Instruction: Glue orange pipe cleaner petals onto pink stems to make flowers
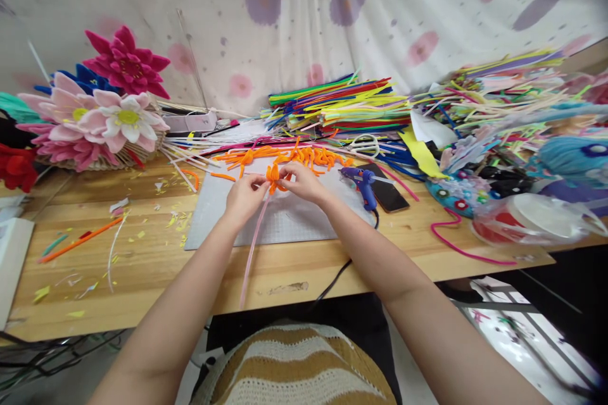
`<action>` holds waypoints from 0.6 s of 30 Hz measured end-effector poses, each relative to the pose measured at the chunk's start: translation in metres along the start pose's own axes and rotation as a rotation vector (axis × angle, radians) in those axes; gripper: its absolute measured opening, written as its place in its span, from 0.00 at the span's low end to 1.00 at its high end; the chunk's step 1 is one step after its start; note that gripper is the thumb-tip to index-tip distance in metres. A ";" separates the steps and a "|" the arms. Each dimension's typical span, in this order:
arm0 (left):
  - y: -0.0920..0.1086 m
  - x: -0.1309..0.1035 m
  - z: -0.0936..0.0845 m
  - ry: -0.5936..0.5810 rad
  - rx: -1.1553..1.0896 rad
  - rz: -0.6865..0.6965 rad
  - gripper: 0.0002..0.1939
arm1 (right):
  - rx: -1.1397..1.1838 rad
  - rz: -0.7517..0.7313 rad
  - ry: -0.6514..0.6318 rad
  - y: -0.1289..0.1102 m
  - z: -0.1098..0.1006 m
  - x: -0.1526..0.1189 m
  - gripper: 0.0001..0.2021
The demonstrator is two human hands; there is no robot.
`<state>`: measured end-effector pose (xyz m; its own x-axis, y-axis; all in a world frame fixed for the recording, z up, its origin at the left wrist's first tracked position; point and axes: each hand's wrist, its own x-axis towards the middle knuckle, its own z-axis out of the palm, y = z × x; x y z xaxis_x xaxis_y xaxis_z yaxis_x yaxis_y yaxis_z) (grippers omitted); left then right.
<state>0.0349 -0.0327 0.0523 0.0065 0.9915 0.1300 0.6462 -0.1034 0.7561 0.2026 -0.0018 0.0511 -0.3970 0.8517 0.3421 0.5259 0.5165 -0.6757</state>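
Over the grey mat (213, 221) both my hands meet at an orange pipe-cleaner flower (272, 176). My left hand (246, 198) pinches at its lower left, by the top of a pale pink stem (254, 247) that hangs down toward me. The fingers of my right hand (301, 182) are closed on the flower's right side. Fingertips hide part of where petals and stem join. Just behind lie several bent orange pipe-cleaner pieces (313, 157). To the right, a purple glue gun (365, 186) rests beside a dark phone (388, 190).
Bundles of coloured pipe cleaners (342, 101) line the back, with white-handled scissors (365, 145) before them. Finished fuzzy flowers (126, 117) stand at the left. Yellow scraps (178, 221) litter the wooden table (152, 266). A plastic-wrapped container (532, 218) sits at the right edge. The glue gun's cord (339, 273) crosses the front edge.
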 end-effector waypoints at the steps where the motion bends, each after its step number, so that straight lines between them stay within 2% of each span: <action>1: 0.003 0.000 0.001 -0.010 0.028 0.002 0.12 | -0.013 -0.007 -0.003 -0.001 0.000 0.000 0.02; 8: 0.013 0.000 0.000 -0.052 0.147 0.019 0.12 | -0.046 -0.009 -0.012 -0.008 0.000 0.000 0.02; 14: 0.014 -0.002 0.002 0.014 0.204 0.008 0.11 | -0.048 0.001 -0.004 -0.010 0.001 0.000 0.02; 18: 0.009 -0.001 -0.003 0.055 0.232 -0.025 0.10 | -0.046 0.006 0.015 -0.008 0.000 0.000 0.02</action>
<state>0.0385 -0.0350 0.0603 -0.0491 0.9870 0.1530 0.8038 -0.0519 0.5927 0.1981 -0.0059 0.0567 -0.3823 0.8558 0.3485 0.5626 0.5147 -0.6469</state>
